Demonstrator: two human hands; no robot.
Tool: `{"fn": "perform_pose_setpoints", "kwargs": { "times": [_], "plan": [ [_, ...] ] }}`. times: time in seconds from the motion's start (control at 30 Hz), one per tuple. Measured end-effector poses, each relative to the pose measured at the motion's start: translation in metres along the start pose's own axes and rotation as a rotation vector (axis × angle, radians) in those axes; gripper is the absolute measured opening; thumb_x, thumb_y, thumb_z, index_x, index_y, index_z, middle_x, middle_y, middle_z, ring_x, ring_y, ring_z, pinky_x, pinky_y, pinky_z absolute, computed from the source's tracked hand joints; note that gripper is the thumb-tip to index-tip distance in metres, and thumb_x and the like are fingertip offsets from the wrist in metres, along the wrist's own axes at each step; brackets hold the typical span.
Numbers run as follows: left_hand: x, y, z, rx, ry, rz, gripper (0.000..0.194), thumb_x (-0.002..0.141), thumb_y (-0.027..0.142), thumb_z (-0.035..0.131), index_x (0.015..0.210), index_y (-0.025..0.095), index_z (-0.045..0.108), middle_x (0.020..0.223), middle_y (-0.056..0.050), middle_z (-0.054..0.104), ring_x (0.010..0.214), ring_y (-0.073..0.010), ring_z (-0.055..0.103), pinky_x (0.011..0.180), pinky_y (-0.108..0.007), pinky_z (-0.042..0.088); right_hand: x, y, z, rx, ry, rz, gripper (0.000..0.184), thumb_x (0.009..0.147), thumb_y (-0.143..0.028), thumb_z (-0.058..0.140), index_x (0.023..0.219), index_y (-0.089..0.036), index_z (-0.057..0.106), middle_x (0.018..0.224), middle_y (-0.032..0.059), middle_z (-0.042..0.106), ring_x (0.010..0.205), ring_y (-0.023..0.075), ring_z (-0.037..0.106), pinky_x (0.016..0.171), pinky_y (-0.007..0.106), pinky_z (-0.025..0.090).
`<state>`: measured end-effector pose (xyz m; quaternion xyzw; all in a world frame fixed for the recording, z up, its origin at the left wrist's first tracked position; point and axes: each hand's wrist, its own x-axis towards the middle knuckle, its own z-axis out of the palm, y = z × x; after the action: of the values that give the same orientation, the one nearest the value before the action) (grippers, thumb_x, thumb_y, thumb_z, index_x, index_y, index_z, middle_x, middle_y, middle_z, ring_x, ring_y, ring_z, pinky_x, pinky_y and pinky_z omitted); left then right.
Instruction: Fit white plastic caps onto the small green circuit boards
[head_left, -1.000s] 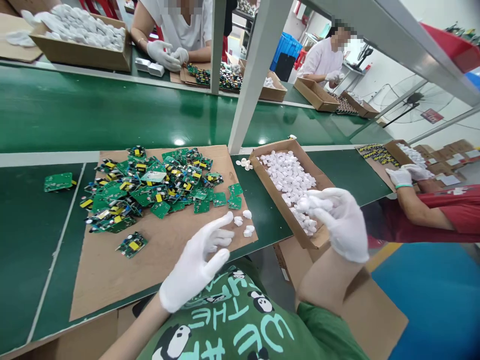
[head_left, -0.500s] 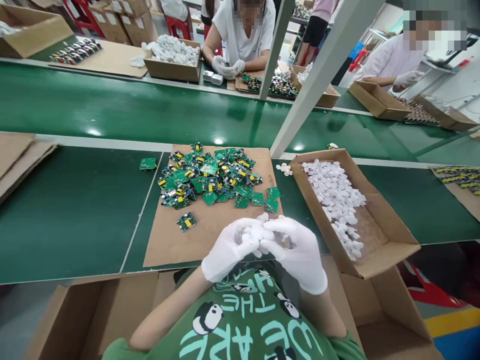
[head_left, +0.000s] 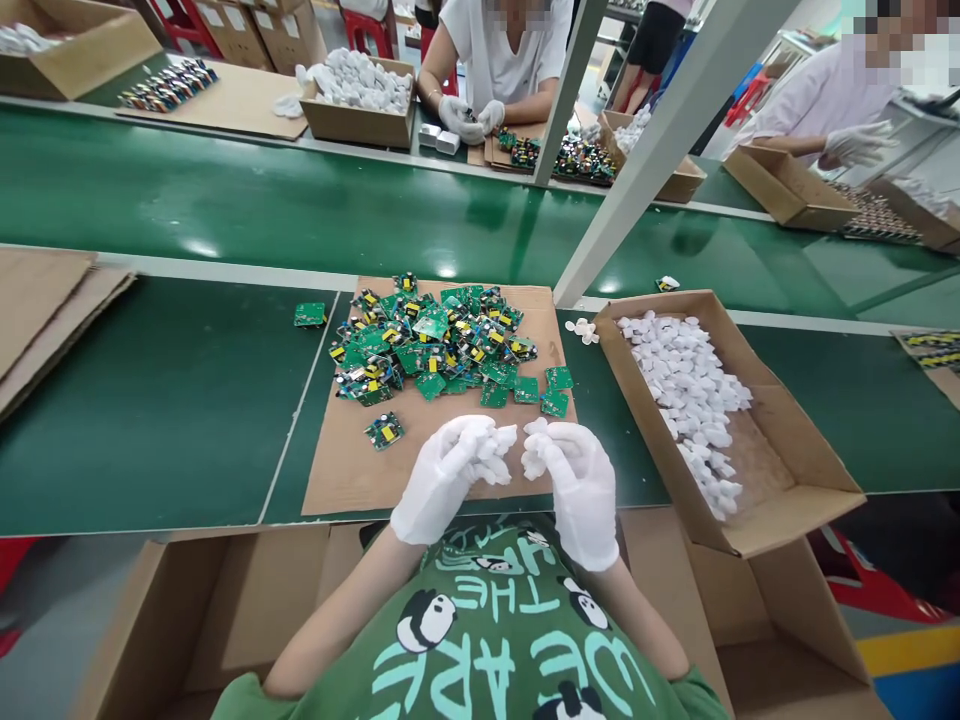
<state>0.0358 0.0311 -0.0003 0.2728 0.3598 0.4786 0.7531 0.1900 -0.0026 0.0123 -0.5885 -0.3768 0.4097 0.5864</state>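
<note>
My left hand (head_left: 433,482), in a white glove, is closed around a small clump of white pieces (head_left: 495,455) whose exact kind I cannot make out. Across a narrow gap, my gloved right hand (head_left: 585,492) pinches a smaller bit of similar white pieces (head_left: 535,452) between thumb and fingers. Both hands hover over the near edge of a cardboard sheet (head_left: 341,470). Beyond them lies a heap of small green circuit boards (head_left: 431,340) with yellow and black components. One single circuit board (head_left: 385,430) rests apart, left of my left hand.
To the right, a tilted cardboard box (head_left: 780,470) holds many small white pieces (head_left: 686,390). A few white pieces (head_left: 583,330) lie beside it. A slanted white post (head_left: 637,170) rises behind. Across the green belt (head_left: 300,200), two gloved people sit among boxes. Below the table edge is an open carton (head_left: 247,610).
My hands have parted from being together, and the white pieces are now split between them. The view has shifted slightly. One co-worker's hand at the far right has opened out.
</note>
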Motion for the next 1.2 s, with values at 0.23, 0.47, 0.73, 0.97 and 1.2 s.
{"fn": "perform_pose_setpoints", "kwargs": {
  "times": [0.23, 0.47, 0.73, 0.97, 1.2],
  "plan": [
    [-0.001, 0.003, -0.018, -0.025, 0.051, 0.049, 0.036, 0.079, 0.041, 0.076, 0.102, 0.015, 0.068, 0.079, -0.004, 0.072, 0.062, -0.0144, 0.068, 0.055, -0.024, 0.054, -0.003, 0.028, -0.011, -0.634, -0.199, -0.594, 0.012, 0.088, -0.02, 0.066, 0.096, -0.028, 0.065, 0.094, 0.0024, 0.076, 0.097, 0.0232, 0.07, 0.088, 0.043, 0.056],
    [-0.004, 0.005, -0.027, -0.018, 0.108, 0.056, 0.038, 0.078, 0.042, 0.076, 0.102, 0.014, 0.067, 0.081, -0.005, 0.072, 0.061, -0.0142, 0.068, 0.054, -0.023, 0.052, -0.007, 0.057, -0.021, -0.967, -0.239, -0.891, 0.018, 0.082, -0.024, 0.074, 0.098, -0.027, 0.065, 0.103, 0.0027, 0.075, 0.101, 0.0267, 0.066, 0.089, 0.045, 0.051],
    [-0.002, 0.004, -0.026, -0.037, 0.104, 0.048, 0.034, 0.08, 0.039, 0.076, 0.101, 0.014, 0.068, 0.08, -0.005, 0.072, 0.061, -0.0142, 0.069, 0.054, -0.022, 0.052, -0.006, 0.06, -0.015, -1.104, -0.074, -0.859, 0.026, 0.078, -0.039, 0.077, 0.092, -0.021, 0.066, 0.114, 0.0098, 0.069, 0.111, 0.0315, 0.06, 0.097, 0.048, 0.047],
    [-0.003, 0.006, -0.025, -0.041, 0.088, 0.049, 0.033, 0.081, 0.039, 0.075, 0.102, 0.015, 0.067, 0.081, -0.004, 0.073, 0.061, -0.0141, 0.069, 0.054, -0.022, 0.052, -0.009, 0.055, -0.013, -1.044, -0.082, -0.865, 0.016, 0.076, -0.031, 0.076, 0.084, -0.022, 0.065, 0.111, 0.0086, 0.069, 0.108, 0.0304, 0.06, 0.097, 0.048, 0.048],
    [-0.007, 0.003, -0.023, 0.031, -0.014, 0.026, 0.032, 0.084, 0.04, 0.072, 0.104, 0.016, 0.066, 0.081, -0.005, 0.074, 0.064, -0.0153, 0.069, 0.057, -0.023, 0.053, -0.003, 0.026, -0.021, -0.888, -0.211, -0.828, 0.033, 0.081, -0.036, 0.075, 0.109, -0.022, 0.064, 0.115, 0.0115, 0.07, 0.108, 0.0314, 0.063, 0.097, 0.052, 0.049]
  ]
}}
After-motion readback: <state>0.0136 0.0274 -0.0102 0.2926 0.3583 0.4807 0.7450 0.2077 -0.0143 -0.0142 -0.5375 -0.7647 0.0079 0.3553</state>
